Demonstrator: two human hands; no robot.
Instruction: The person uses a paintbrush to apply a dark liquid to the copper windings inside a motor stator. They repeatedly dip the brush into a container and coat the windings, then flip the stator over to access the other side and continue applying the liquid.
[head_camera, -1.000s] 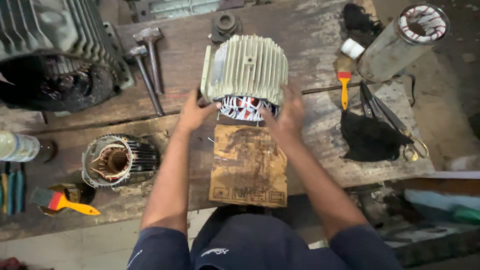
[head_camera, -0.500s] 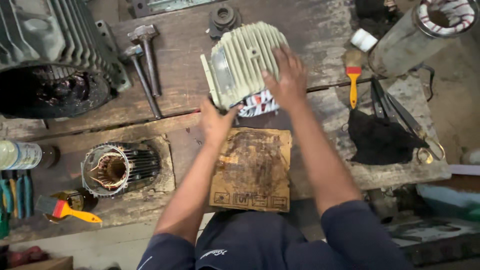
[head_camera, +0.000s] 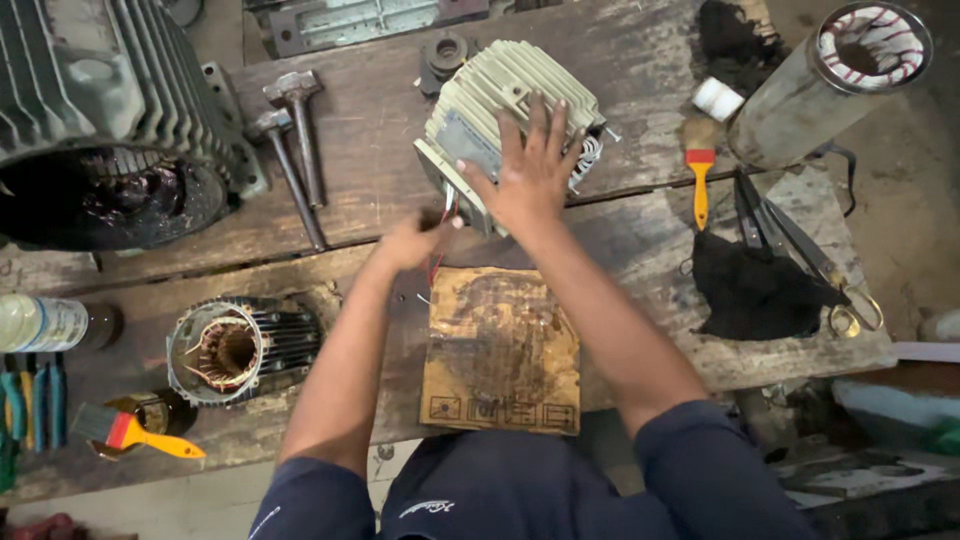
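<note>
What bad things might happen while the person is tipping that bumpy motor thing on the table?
The finned motor housing is tilted under the right hand, so it might roll or tip toward the table's near edge. The left hand is at the thin red wires below it; fingers or wires might get pinched. The two hammers lie close by and could get knocked.

Both arms are reaching forward, bare from short dark sleeves. Right hand (head_camera: 530, 172) is lying flat, palm down, fingers spread and pointing away. Left hand (head_camera: 412, 243) is curling into a loose fist, knuckles up, sitting nearer the body, just left of the right wrist
</note>
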